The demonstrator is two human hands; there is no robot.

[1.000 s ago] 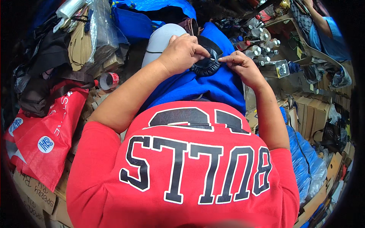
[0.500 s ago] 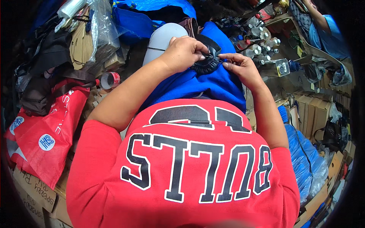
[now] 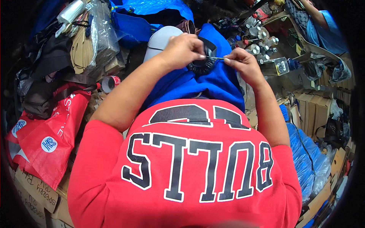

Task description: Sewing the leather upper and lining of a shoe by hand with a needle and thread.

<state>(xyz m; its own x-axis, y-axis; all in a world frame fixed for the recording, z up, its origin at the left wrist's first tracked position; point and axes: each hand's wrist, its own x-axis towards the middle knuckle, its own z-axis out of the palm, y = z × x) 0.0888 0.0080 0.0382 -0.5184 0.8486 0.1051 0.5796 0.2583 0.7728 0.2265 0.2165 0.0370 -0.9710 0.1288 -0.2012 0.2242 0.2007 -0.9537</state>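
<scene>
Fingers point(image 3: 232, 60) of the right hand point(image 3: 247, 66) pinch one end of a thin, straight, shiny rod point(image 3: 216, 57), which spans the gap between the hands. Fingertips of the left hand point(image 3: 182, 49) close on the edge of a black piece point(image 3: 201, 67); whether they also grip the rod's other end, I cannot tell. That piece, glossy and rounded with a ridged, gathered rim, lies on blue cloth point(image 3: 218, 85) over the lap, between both hands. Just beyond the left wrist, a smooth, pale grey domed thing point(image 3: 161, 40) limits room on that side; a narrow gap parts the right hand from clustered clear plastic bottles point(image 3: 262, 40). Farther out are a crinkled red bag point(image 3: 49, 135) at left, stacked brown cardboard point(image 3: 313, 112) at right and a slick blue bag point(image 3: 133, 24) ahead.
</scene>
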